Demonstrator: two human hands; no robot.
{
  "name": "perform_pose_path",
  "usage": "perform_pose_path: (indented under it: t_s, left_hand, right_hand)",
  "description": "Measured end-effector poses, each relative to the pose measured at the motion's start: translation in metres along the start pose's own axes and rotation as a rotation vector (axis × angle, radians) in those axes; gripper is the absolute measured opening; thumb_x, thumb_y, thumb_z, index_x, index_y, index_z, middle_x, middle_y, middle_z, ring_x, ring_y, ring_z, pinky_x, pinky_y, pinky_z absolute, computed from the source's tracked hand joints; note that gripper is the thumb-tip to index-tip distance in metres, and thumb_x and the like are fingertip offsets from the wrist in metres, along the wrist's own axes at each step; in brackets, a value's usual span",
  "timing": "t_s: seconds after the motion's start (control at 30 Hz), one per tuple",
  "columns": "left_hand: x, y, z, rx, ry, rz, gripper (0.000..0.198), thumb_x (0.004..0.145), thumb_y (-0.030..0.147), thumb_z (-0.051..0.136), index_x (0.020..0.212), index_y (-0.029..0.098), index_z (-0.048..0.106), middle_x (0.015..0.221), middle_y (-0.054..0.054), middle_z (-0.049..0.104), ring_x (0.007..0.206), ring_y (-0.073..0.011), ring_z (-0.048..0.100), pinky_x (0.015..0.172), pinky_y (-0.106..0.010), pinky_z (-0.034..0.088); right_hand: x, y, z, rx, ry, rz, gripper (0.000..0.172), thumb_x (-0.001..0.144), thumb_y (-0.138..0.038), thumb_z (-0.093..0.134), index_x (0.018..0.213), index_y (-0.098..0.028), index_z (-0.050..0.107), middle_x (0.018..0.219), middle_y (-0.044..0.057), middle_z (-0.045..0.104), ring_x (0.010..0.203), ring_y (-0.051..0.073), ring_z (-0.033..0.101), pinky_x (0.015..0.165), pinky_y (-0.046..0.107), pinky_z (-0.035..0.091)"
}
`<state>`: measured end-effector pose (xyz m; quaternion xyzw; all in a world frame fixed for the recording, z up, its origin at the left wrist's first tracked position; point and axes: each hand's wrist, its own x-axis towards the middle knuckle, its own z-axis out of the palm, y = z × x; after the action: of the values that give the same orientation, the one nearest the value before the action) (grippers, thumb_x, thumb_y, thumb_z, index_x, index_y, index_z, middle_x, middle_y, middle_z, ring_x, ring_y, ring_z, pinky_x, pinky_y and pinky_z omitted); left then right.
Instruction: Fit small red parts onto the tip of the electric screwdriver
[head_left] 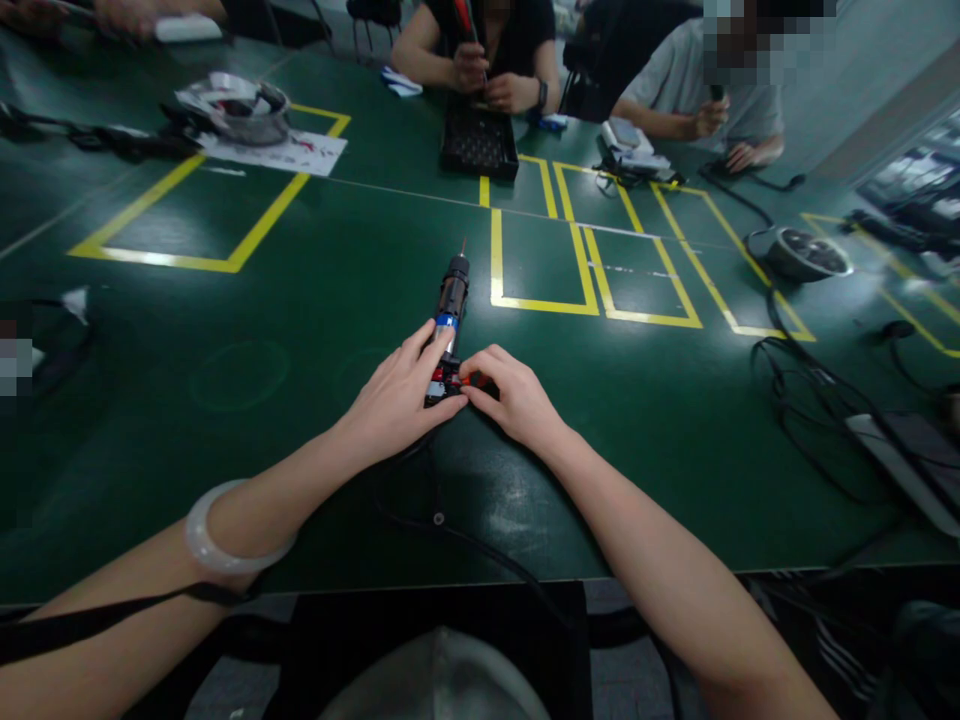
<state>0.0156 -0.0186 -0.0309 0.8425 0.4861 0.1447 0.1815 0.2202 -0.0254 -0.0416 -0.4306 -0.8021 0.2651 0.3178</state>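
Observation:
An electric screwdriver [452, 290] lies on the green table, its thin bit pointing away from me. Its front is black, with a blue band and a silver body; the near end looks uncovered, showing red and dark parts. My left hand [401, 390] rests over the tool's left side, fingers stretched along it and thumb across the near end, steadying it. At the right of that end, my right hand [514, 390] is closed in a pinch by a small orange-red bit, mostly hidden by the fingers. A black cable [480, 548] runs from the tool toward the table's front edge.
Yellow tape outlines [544, 305] mark the table. A clear bowl [240, 108] sits on paper at back left; a black tray [480, 140] lies before a co-worker. Another person works at back right. A round fan-like device [810, 253] and loose cables [787, 400] lie right.

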Motion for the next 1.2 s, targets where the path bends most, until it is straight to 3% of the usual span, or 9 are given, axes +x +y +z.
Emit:
perform_pose_path:
  t_s: [0.2, 0.73, 1.2]
  left_hand:
    - [-0.0007, -0.0023, 0.0015, -0.017, 0.024, 0.030, 0.084, 0.095, 0.051, 0.053, 0.165, 0.013, 0.024, 0.168, -0.022, 0.021, 0.155, -0.0355, 0.027, 0.123, -0.053, 0.031]
    - [-0.0011, -0.0007, -0.0012, -0.018, -0.003, 0.013, 0.083, 0.095, 0.052, 0.052, 0.164, 0.013, 0.027, 0.169, -0.021, 0.019, 0.156, -0.0367, 0.026, 0.123, -0.055, 0.030]
    - [-0.0006, 0.0031, -0.0025, 0.006, -0.014, 0.004, 0.081, 0.096, 0.049, 0.050, 0.163, 0.009, 0.030, 0.169, -0.021, 0.019, 0.156, -0.0350, 0.026, 0.123, -0.052, 0.031]
  right_hand:
    - [0.0004, 0.0012, -0.0057, 0.025, -0.045, -0.003, 0.006, 0.095, -0.017, 0.060, 0.095, -0.022, 0.063, 0.097, 0.004, 0.060, 0.092, 0.018, 0.059, 0.086, 0.031, 0.047]
    - [0.0004, 0.0050, -0.0029, 0.040, -0.028, -0.005, 0.006, 0.094, -0.017, 0.061, 0.090, -0.021, 0.062, 0.091, 0.003, 0.057, 0.087, 0.017, 0.058, 0.081, 0.029, 0.046]
    - [-0.0012, 0.0058, -0.0010, -0.061, -0.021, -0.098, 0.014, 0.099, -0.017, 0.056, 0.103, -0.019, 0.070, 0.103, 0.007, 0.061, 0.099, 0.020, 0.061, 0.091, 0.033, 0.049]
